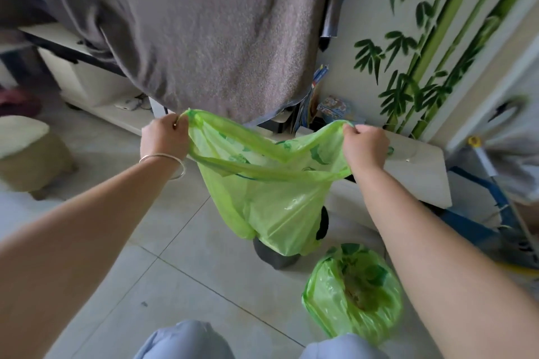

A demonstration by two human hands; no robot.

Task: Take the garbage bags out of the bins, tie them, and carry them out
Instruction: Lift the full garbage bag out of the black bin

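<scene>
Garbage bags first: I count two thin translucent green plastic ones. One [271, 201] hangs in the air in front of me, its bottom over the dark grey round bin [274, 256], which it's mostly out of. My left hand [164, 137] is closed, pinching the left handle loop; my right hand [366, 144] pinches the right loop the same way. The mouth is stretched left to right between them, both hands about equally far out, so tying means bringing the loops together in the middle. The second bag [353, 288], with brownish stuff inside, sits on the pale tiled floor [180, 271] near my right knee. Only one bin visible.
</scene>
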